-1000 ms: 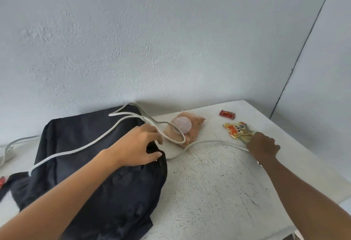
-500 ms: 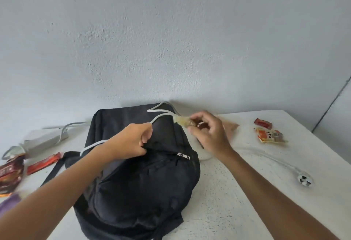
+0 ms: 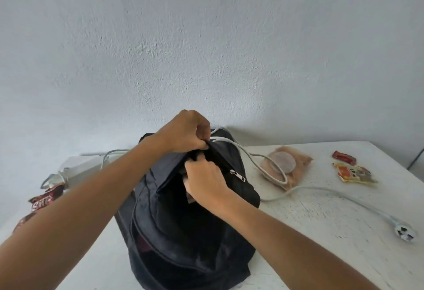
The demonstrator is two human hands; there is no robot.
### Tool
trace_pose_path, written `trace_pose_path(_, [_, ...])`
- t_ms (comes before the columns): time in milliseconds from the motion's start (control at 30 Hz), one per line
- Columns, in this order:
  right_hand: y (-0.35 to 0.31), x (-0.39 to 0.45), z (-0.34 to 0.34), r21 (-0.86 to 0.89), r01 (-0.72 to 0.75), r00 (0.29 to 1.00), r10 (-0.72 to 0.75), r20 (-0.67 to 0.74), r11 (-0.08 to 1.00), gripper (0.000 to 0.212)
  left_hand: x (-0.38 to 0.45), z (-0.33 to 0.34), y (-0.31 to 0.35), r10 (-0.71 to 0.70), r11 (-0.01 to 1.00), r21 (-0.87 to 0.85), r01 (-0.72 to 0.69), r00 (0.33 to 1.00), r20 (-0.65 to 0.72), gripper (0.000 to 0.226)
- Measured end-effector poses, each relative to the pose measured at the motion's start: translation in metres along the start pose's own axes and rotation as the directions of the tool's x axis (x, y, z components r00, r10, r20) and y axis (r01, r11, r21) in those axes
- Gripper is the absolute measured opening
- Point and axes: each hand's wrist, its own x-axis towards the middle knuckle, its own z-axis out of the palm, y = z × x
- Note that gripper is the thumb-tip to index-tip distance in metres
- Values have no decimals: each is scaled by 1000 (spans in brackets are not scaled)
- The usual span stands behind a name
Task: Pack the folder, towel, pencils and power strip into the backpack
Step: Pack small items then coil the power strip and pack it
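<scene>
Right now both hands work at the top of the black backpack (image 3: 190,227), which stands upright on the white desk (image 3: 321,232) near the wall. The left hand (image 3: 185,133) has its fingers curled tight, pinching the upper edge of the backpack's opening and lifting the fabric. Just below and nearer the person, the right hand (image 3: 206,184) has its fingers curled into the opening; what they grip, beyond the fabric edge, cannot be told. A silver zipper pull (image 3: 238,175) lies on the bag just right of the right hand.

From beneath the left hand a white power cord (image 3: 243,154) comes off the top of the backpack, runs to the right, loops over a tan packet with a round pale disc (image 3: 286,165) and trails across the desk to its plug (image 3: 405,232), well right of both hands. The cord's other run drops behind the bag to the left, toward the white power strip (image 3: 85,170), which lies on the desk left of the left forearm, outside the bag.

Farther right of the tan packet sit a small red sachet (image 3: 343,157) and a yellow-orange snack packet (image 3: 353,172), close together. Left of the left forearm, at the desk's edge, lie dark red snack wrappers (image 3: 46,197).
</scene>
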Motion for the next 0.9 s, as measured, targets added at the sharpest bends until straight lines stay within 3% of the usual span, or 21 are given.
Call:
trace_pose_path(133, [-8,22,28,-236,54,957,17,289,970,46,-2,-1,-1,-2,999,-42,0,999,-36,16])
trace_pose_path(233, [-5,36,44,-431,32,926,136,353,902,58,-5,2,0,22,999,-45,-23,999,-26,12])
trace_pose_path(367, [7,55,42,-344,-42,949,145,279,938,42,-7,8,-3,75,997,-32,-75,997,24,8])
trace_pose_path(467, [3,54,35,-330,-20,922,145,358,944,40,-8,12,-9,101,994,-52,-100,995,18,10])
trace_pose_path(700, [6,2,1,108,35,857,-85,508,994,33,-1,42,-24,170,983,-74,-166,984,45,22])
trace_pose_path(800, [33,-29,-37,430,-113,826,-156,542,896,34,8,67,-23,154,986,-87,-145,982,110,16])
trace_pose_path(900, [76,-56,-64,659,-261,927,-7,376,705,23,18,98,-21,99,995,-32,-94,966,238,8])
